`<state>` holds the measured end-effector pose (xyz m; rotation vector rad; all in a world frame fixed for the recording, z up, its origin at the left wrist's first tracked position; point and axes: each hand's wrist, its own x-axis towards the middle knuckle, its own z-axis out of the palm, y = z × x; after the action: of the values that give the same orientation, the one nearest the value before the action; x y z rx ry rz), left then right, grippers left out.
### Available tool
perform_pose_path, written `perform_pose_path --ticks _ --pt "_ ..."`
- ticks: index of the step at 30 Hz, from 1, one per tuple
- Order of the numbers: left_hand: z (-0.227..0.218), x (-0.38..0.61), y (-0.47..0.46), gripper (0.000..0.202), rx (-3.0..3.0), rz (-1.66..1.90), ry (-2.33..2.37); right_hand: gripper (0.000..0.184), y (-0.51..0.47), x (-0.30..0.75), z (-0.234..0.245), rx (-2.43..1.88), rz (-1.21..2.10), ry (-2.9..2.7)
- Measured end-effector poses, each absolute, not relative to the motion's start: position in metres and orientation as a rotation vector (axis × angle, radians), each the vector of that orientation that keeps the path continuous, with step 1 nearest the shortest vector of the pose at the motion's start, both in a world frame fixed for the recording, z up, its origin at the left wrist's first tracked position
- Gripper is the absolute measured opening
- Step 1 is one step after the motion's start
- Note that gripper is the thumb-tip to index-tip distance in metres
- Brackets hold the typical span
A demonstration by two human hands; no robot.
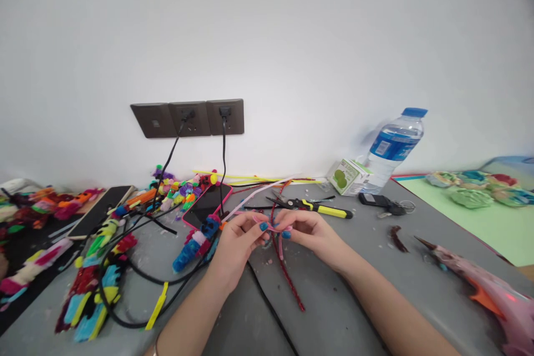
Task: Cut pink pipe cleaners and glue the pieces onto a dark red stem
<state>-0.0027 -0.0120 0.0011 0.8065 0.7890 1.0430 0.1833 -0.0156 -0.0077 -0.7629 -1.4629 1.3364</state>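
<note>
My left hand and my right hand meet over the grey table, fingers pinched together. Between the fingertips they hold a pink pipe cleaner, bent into a small shape. A long pale pink pipe cleaner runs up and back from my left hand. Under my hands lies a dark red pipe cleaner, stretching toward me. Both hands have blue-painted nails.
Yellow-handled pliers lie just behind my hands. A pink-cased phone, black cables and several colourful pipe-cleaner figures crowd the left. A water bottle, small green box, car key and green mat sit right.
</note>
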Motion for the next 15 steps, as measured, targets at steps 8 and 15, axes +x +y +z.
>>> perform_pose_path --ticks 8,15 --pt "-0.0025 -0.0010 -0.0123 0.034 0.844 1.086 0.779 0.023 -0.0144 0.1852 -0.0053 -0.816 1.219 -1.468" --pt "0.0009 -0.0022 -0.0130 0.042 0.845 1.024 0.725 0.022 -0.0160 0.1834 -0.0046 -0.749 1.323 -1.481"
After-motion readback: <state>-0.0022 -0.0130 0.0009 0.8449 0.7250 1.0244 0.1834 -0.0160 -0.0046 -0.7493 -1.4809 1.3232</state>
